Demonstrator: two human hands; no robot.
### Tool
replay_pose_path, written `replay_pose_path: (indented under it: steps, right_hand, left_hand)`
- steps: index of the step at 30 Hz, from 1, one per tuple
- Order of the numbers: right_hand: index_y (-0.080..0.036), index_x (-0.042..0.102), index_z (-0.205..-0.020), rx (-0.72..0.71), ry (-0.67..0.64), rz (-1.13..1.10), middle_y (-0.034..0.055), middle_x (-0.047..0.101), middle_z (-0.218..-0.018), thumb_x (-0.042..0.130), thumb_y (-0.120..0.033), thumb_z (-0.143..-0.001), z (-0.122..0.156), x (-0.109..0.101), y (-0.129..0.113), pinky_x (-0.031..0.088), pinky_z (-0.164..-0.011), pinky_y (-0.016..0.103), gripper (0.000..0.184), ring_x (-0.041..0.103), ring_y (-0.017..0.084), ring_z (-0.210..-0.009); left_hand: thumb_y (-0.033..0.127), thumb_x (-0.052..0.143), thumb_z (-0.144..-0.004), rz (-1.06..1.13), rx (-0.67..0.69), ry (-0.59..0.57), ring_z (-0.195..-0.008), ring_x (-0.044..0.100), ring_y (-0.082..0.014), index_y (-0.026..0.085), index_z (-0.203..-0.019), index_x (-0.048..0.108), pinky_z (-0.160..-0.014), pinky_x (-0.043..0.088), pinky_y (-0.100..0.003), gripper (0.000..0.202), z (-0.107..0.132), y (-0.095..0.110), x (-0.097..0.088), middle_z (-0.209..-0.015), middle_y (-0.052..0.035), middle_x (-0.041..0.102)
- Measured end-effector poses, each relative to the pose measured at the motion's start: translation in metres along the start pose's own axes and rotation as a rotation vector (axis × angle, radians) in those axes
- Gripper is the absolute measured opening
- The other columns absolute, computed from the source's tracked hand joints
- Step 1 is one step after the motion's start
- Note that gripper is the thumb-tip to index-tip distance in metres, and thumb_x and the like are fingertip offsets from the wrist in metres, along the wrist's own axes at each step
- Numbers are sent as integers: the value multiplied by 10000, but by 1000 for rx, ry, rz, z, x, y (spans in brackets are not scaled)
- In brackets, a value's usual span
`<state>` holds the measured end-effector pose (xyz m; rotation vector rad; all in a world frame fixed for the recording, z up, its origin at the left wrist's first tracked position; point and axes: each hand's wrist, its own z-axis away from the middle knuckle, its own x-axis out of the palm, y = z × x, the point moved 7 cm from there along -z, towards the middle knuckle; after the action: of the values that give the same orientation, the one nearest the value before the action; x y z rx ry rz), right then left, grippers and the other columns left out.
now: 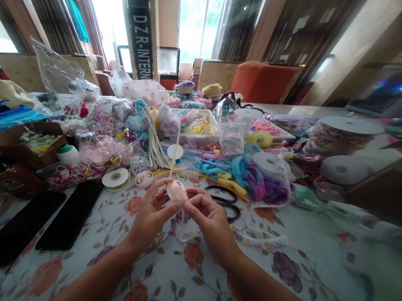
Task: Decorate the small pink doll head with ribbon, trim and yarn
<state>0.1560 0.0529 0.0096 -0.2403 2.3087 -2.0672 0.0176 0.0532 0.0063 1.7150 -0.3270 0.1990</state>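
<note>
My left hand (152, 214) closes around the side of a small pale pink doll head (177, 191) with a painted face. A thin white stick (175, 152) rises from the top of the head. My right hand (206, 212) pinches the lower right part of the same head between thumb and fingers. Below the fingers, a clear strip with small coloured flowers (187, 232) lies on the cloth; whether it joins the head I cannot tell. A second doll head (144, 179) rests just beyond my left hand. Black-handled scissors (232, 211) lie beside my right hand.
Two black phones (70, 216) lie on the left of the flowered tablecloth (134, 298). A ribbon spool (115, 179), fuzzy coloured stems (259, 175) and a white tray of beads (201, 123) crowd the back. Large spools (346, 169) stand at the right.
</note>
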Motion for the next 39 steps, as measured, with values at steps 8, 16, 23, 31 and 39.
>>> replay_pose_path:
  steps: [8, 16, 23, 31, 39]
  right_hand:
    - [-190, 625, -663, -27, 29, 53, 78, 572, -1094, 734, -394, -786, 1, 0, -1, 448, -927, 363, 262, 563, 263, -1085]
    - [-197, 627, -668, -74, 49, 169, 87, 569, -1079, 765, -334, -722, 2, -1, -5, 417, -953, 400, 202, 546, 280, -1100]
    - [-210, 630, -639, -166, 118, 265, 33, 557, -905, 754, -345, -703, 3, -1, -5, 439, -777, 319, 194, 552, 196, -843]
    - [-208, 566, -670, -40, 64, 138, -32, 534, -641, 731, -358, -732, 3, 1, 5, 405, -621, 270, 231, 472, 130, -609]
    - [-202, 615, -742, -13, 43, 94, -30, 556, -631, 750, -400, -736, 2, 3, 7, 399, -592, 265, 240, 488, 129, -591]
  left_hand:
    - [251, 757, -774, 12, -47, 28, -977, 662, -214, 234, -1191, 541, -841, 525, -332, 470, 0, -4, -3, -1047, -51, 724]
    - [325, 748, -771, 73, -153, 69, -837, 687, -223, 204, -1220, 533, -773, 529, -355, 512, 1, -7, -4, -932, -69, 740]
    - [311, 759, -759, 81, -159, 99, -806, 682, -195, 210, -1221, 527, -763, 535, -332, 527, 0, -8, -7, -906, -58, 739]
    - [305, 730, -798, 81, -135, 70, -840, 684, -196, 213, -1224, 516, -817, 543, -362, 486, 0, -5, -5, -923, -61, 737]
    - [313, 722, -808, 76, -140, 54, -826, 679, -183, 211, -1201, 515, -802, 540, -333, 456, 1, -4, -2, -908, -51, 737]
